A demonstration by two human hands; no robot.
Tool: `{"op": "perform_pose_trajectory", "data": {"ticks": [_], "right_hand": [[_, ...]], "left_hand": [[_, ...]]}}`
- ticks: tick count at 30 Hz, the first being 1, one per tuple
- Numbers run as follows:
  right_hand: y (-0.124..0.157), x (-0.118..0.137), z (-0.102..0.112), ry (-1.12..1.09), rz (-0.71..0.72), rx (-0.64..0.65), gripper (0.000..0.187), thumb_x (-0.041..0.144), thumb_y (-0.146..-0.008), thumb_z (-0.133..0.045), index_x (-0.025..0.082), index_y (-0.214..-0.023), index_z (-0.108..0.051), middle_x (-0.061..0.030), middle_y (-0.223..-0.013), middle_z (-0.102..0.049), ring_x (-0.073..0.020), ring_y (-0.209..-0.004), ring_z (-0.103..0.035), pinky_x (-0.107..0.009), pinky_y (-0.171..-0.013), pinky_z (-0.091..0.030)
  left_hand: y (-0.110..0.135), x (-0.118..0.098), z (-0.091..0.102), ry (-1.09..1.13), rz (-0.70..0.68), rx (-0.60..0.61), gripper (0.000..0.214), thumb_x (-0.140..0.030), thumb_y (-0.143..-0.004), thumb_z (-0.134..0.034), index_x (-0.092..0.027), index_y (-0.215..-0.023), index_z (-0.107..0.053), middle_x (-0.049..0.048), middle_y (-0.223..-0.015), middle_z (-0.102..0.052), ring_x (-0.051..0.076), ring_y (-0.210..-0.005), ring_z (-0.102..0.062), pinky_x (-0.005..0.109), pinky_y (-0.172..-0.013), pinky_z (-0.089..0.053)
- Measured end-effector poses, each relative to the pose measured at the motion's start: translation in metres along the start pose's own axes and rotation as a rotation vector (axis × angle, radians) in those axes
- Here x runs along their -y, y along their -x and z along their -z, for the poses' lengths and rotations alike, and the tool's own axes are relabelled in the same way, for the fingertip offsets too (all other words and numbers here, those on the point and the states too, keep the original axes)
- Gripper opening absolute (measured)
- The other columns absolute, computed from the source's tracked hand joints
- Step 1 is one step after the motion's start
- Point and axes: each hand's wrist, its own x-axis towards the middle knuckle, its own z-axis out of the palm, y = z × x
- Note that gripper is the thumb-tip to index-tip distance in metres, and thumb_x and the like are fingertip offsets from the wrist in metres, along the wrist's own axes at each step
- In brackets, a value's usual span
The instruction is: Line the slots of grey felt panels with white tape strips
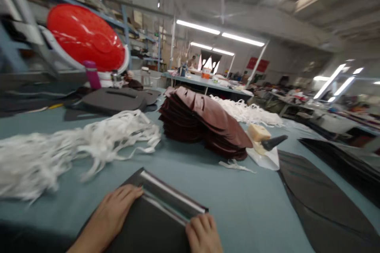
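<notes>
A dark grey, leather-like panel (151, 225) lies at the near edge of the table, partly out of frame. Across its far end runs a long slot bordered by pale, shiny strips (175, 195), and the table's green top shows through it. My left hand (117, 207) has its fingers closed together at the slot's left end, gripping the panel there. At the slot's right end, the curled fingers of my right hand (204, 231) grip the panel's edge. Both thumbs are mostly hidden.
White strips (118, 134) lie heaped at left. Stacked brown pieces (204, 122) stand ahead. Right of them, a yellowish block (259, 132) and a dark cone-shaped thing (274, 142) rest on white sheet. Dark panels (320, 193) lie at right, a red basin (86, 37) stands behind.
</notes>
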Motion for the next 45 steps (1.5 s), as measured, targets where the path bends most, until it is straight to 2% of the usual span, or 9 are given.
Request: {"op": "perform_pose_trajectory", "data": {"ticks": [2, 7, 11, 17, 25, 33, 37, 41, 45], "right_hand": [[-0.004, 0.003, 0.004, -0.161, -0.080, 0.089, 0.018, 0.006, -0.083, -0.046, 0.018, -0.085, -0.059, -0.0064, -0.085, -0.060, -0.0207, -0.081, -0.052, -0.038, -0.073, -0.046], [-0.051, 0.023, -0.004, -0.315, -0.209, 0.104, 0.029, -0.001, -0.082, -0.038, 0.016, -0.096, -0.057, -0.0074, -0.089, -0.057, -0.0207, -0.085, -0.049, -0.036, -0.078, -0.044], [-0.097, 0.060, -0.034, -0.238, -0.190, 0.180, 0.039, -0.001, -0.082, -0.040, 0.011, -0.116, -0.054, -0.0120, -0.102, -0.058, -0.0238, -0.092, -0.048, -0.038, -0.081, -0.044], [-0.124, 0.088, -0.058, -0.042, -0.191, 0.269, 0.024, 0.004, -0.086, -0.044, 0.011, -0.098, -0.063, -0.0116, -0.089, -0.058, -0.0251, -0.083, -0.049, -0.039, -0.071, -0.045], [-0.111, 0.083, -0.043, 0.068, -0.080, 0.306, 0.027, 0.002, -0.086, -0.040, 0.007, -0.097, -0.064, -0.0140, -0.086, -0.057, -0.0249, -0.081, -0.050, -0.039, -0.067, -0.044], [-0.033, 0.035, 0.004, 0.119, 0.013, 0.283, 0.034, 0.001, -0.083, -0.040, 0.006, -0.111, -0.060, -0.0157, -0.095, -0.058, -0.0264, -0.087, -0.050, -0.041, -0.073, -0.044], [-0.014, 0.026, 0.012, 0.112, 0.007, 0.243, 0.035, 0.002, -0.083, -0.042, 0.010, -0.111, -0.060, -0.0144, -0.099, -0.059, -0.0268, -0.091, -0.050, -0.043, -0.081, -0.042], [-0.013, 0.026, 0.007, 0.089, -0.016, 0.221, 0.034, 0.004, -0.082, -0.042, 0.013, -0.110, -0.059, -0.0123, -0.090, -0.059, -0.0273, -0.087, -0.051, -0.045, -0.078, -0.040], [-0.010, 0.019, -0.002, 0.101, -0.010, 0.192, 0.031, 0.004, -0.080, -0.044, 0.017, -0.103, -0.061, -0.0094, -0.083, -0.059, -0.0263, -0.081, -0.053, -0.042, -0.073, -0.041]], "left_hand": [[0.002, -0.004, 0.008, 0.012, 0.059, 0.126, 0.030, -0.018, -0.093, -0.038, -0.027, -0.110, -0.061, 0.0028, -0.112, -0.065, 0.019, -0.108, -0.055, 0.033, -0.087, -0.044], [-0.009, -0.013, 0.018, 0.030, 0.147, 0.201, 0.025, -0.016, -0.094, -0.039, -0.023, -0.107, -0.060, 0.0045, -0.110, -0.062, 0.019, -0.109, -0.052, 0.035, -0.089, -0.040], [-0.009, -0.019, 0.024, 0.036, 0.152, 0.199, 0.023, -0.015, -0.094, -0.040, -0.022, -0.108, -0.058, 0.0042, -0.111, -0.061, 0.019, -0.109, -0.051, 0.034, -0.088, -0.040], [-0.008, -0.015, 0.021, 0.023, 0.147, 0.238, 0.026, -0.016, -0.094, -0.040, -0.023, -0.111, -0.058, 0.0049, -0.110, -0.060, 0.021, -0.109, -0.049, 0.036, -0.088, -0.040], [-0.007, -0.014, 0.016, 0.009, 0.140, 0.244, 0.029, -0.016, -0.093, -0.040, -0.026, -0.112, -0.061, 0.0043, -0.113, -0.061, 0.021, -0.109, -0.050, 0.036, -0.087, -0.040], [-0.010, -0.014, 0.019, -0.011, 0.144, 0.262, 0.029, -0.019, -0.095, -0.037, -0.024, -0.111, -0.060, 0.0051, -0.112, -0.061, 0.020, -0.108, -0.050, 0.036, -0.088, -0.040], [-0.012, -0.048, 0.023, -0.033, 0.146, 0.281, 0.027, -0.028, -0.094, -0.043, -0.022, -0.116, -0.058, 0.0067, -0.116, -0.060, 0.024, -0.114, -0.048, 0.043, -0.097, -0.036], [-0.006, -0.092, 0.023, 0.048, 0.103, 0.347, 0.047, -0.042, -0.088, -0.051, -0.023, -0.131, -0.046, 0.0061, -0.131, -0.054, 0.025, -0.125, -0.042, 0.046, -0.107, -0.029], [0.003, -0.097, 0.024, 0.006, 0.242, 0.292, 0.055, -0.047, -0.084, -0.054, -0.024, -0.133, -0.045, 0.0090, -0.138, -0.048, 0.028, -0.129, -0.039, 0.049, -0.110, -0.027]]}}
